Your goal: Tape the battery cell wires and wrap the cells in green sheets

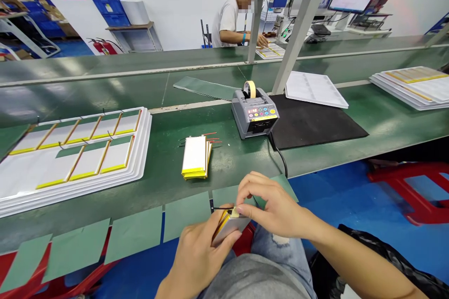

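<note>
Low in front of my body, my left hand (198, 252) grips a flat silvery battery cell (228, 230) by its sides, thumb on one face. Yellow edging and a thin black wire show at its upper end. There, my right hand (275, 203) pinches a small piece of pale yellow tape (235, 213) against the cell's end; how much is stuck down is hidden by the fingers. Ahead on the green bench lies a small stack of similar white cells (194, 153), yellow at the near end, red and black wires at the far end.
A grey tape dispenser (254, 114) with a yellow roll stands beside a black mat (315, 124). Stacked white trays (145, 154) with cells fill the left. Green sheets (136, 236) line the bench's front edge. A white tray (315, 88) leans behind; across, a person (228, 16) works.
</note>
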Demonstrator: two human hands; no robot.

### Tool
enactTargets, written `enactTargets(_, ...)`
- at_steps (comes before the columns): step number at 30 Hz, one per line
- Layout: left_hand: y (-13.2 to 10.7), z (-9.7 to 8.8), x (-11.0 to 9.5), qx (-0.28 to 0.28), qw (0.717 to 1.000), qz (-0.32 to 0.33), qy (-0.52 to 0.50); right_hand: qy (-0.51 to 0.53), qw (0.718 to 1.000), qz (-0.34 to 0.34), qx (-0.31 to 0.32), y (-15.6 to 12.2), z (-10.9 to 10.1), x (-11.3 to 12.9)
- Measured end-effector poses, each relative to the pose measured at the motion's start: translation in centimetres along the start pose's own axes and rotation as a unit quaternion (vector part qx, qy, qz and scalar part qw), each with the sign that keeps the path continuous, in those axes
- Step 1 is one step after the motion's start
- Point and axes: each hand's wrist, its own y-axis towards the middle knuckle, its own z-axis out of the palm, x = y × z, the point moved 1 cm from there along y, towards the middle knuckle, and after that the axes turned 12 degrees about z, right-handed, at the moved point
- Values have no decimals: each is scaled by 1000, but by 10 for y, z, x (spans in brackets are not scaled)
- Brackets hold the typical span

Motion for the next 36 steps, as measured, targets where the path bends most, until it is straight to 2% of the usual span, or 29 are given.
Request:
enactTargets(8, 1, -4, -1, 52, 999, -1, -4, 14, 1000, 26, -8, -5, 6, -4)
enactTargets(12, 0, 0, -1, 54, 999, 2, 1, -13, 1000, -6, -21, -11, 8, -3)
enactTargets(14, -1, 3, -1, 55, 998, 7, 2, 1, 1000, 17, -11, -10, 7, -7)
enactTargets(16, -2, 6, -2, 56, 998, 31, -8, 66, 992, 81, 64, -5, 8, -16)
enactTargets(18, -2, 9, -3, 53, 996, 67, -16, 164, 958, 158, 174, -1, 10, -30)
enactTargets(20, -2, 13, -6, 45, 994, 96, -24, 245, 918, 211, 229, -2, 12, -42)
enactTargets(22, 1, 20, -10, 28, 994, 100, -40, 285, 908, 232, 202, -9, 11, -52)
enactTargets(24, 6, 31, -17, 26, 993, 74, -85, 286, 919, 228, 143, -24, 4, -59)
enactTargets(27, 17, 54, -32, 89, 979, -37, -178, 328, 917, 216, 74, -62, -13, -69)
enactTargets(29, 24, 73, -43, 145, 948, -134, -250, 388, 892, 231, 31, -92, -22, -79)
enactTargets(31, 27, 95, -53, 159, 900, -199, -354, 417, 869, 267, -6, -122, -20, -91)
enactTargets(32, 28, 106, -57, 148, 863, -224, -429, 425, 860, 282, -14, -134, -15, -96)
enactTargets(34, 28, 130, -66, 120, 763, -275, -573, 440, 845, 301, -39, -153, 0, -106)
enactTargets(36, 28, 152, -74, 109, 668, -331, -657, 447, 828, 327, -88, -163, 15, -114)
